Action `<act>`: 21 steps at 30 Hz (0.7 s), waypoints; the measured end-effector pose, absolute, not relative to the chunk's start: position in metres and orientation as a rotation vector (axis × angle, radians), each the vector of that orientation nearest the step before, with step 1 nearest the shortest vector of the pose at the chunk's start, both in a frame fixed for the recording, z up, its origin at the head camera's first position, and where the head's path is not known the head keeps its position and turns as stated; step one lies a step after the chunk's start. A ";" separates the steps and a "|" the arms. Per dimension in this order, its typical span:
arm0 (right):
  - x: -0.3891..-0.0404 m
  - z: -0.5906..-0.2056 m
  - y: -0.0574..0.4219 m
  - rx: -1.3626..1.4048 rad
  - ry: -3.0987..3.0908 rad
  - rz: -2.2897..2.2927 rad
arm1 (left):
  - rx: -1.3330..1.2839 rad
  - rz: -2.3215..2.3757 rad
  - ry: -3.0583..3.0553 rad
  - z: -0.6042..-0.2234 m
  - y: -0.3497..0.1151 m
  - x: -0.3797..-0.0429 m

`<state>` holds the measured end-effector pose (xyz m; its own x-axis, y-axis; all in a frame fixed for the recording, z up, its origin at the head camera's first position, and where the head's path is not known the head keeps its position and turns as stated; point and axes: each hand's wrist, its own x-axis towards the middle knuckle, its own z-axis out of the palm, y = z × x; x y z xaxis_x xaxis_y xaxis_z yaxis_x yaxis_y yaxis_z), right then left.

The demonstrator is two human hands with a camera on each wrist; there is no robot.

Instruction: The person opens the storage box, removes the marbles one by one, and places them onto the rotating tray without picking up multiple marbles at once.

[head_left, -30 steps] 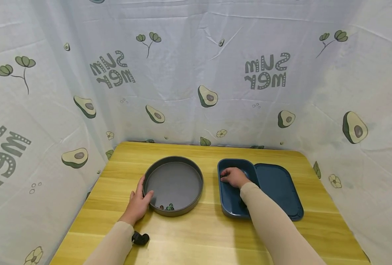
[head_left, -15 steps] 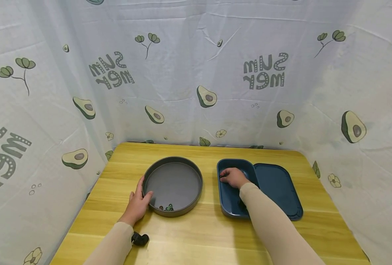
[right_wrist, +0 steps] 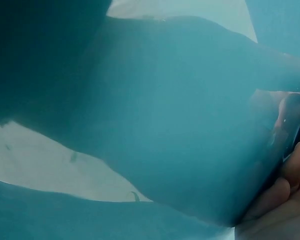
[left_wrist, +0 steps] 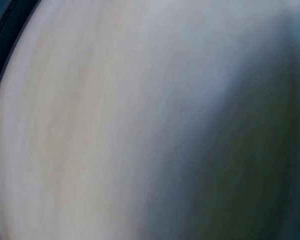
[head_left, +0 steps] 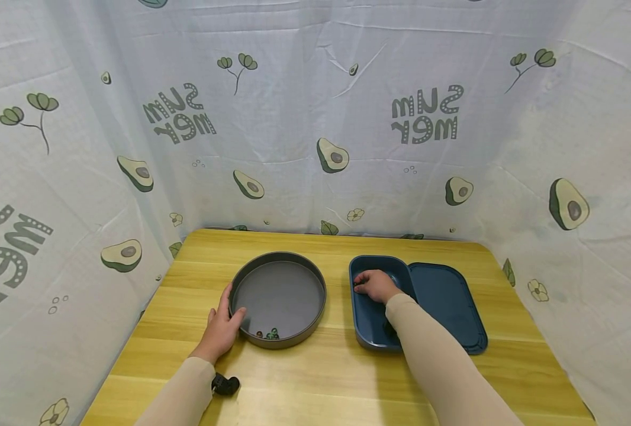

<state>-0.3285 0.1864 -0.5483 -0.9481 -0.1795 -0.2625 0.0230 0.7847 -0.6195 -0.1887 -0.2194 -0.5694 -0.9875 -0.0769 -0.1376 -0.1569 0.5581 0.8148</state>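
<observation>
On the left of the table stands a round grey cake pan (head_left: 280, 290). My left hand (head_left: 221, 332) holds its near-left rim, thumb over the edge and fingers along the outer wall. Several small brown and green marble-like balls (head_left: 271, 334) lie inside against the near wall. My right hand (head_left: 375, 284) reaches into a blue box (head_left: 370, 319), its curled fingertips pinching a small dark thing (head_left: 356, 284) by the left wall. In the right wrist view the curled fingers (right_wrist: 295, 167) show at the right edge, against the shiny blue wall. The left wrist view is blurred.
A flat blue lid (head_left: 446, 305) lies to the right of the box, partly behind its wall. The black wrist camera (head_left: 225, 384) juts from the left sleeve. A patterned curtain (head_left: 294, 118) surrounds the back and sides of the wooden table (head_left: 315, 384).
</observation>
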 end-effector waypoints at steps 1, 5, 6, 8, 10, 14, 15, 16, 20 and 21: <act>-0.329 -0.548 0.186 -0.120 2.667 -0.932 | -0.203 1.423 2.697 -0.569 -0.219 -0.189; -0.330 -0.547 0.187 -0.122 2.660 -0.924 | -0.208 1.431 2.688 -0.569 -0.220 -0.188; -0.330 -0.547 0.187 -0.123 2.660 -0.920 | -0.207 1.431 2.685 -0.568 -0.220 -0.187; -0.330 -0.547 0.188 -0.133 2.662 -0.906 | -0.205 1.432 2.683 -0.567 -0.219 -0.187; -0.330 -0.547 0.188 -0.137 2.665 -0.896 | -0.204 1.433 2.681 -0.567 -0.219 -0.187; -0.330 -0.546 0.188 -0.139 2.678 -0.887 | -0.203 1.436 2.683 -0.565 -0.219 -0.186; -0.329 -0.545 0.188 -0.143 2.682 -0.883 | -0.202 1.438 2.682 -0.565 -0.219 -0.186; -0.329 -0.544 0.189 -0.152 2.688 -0.876 | -0.201 1.439 2.682 -0.565 -0.219 -0.187; -0.327 -0.541 0.189 -0.183 2.712 -0.856 | -0.214 1.436 2.674 -0.565 -0.219 -0.186; -0.326 -0.539 0.189 -0.190 2.715 -0.858 | -0.216 1.436 2.673 -0.565 -0.219 -0.186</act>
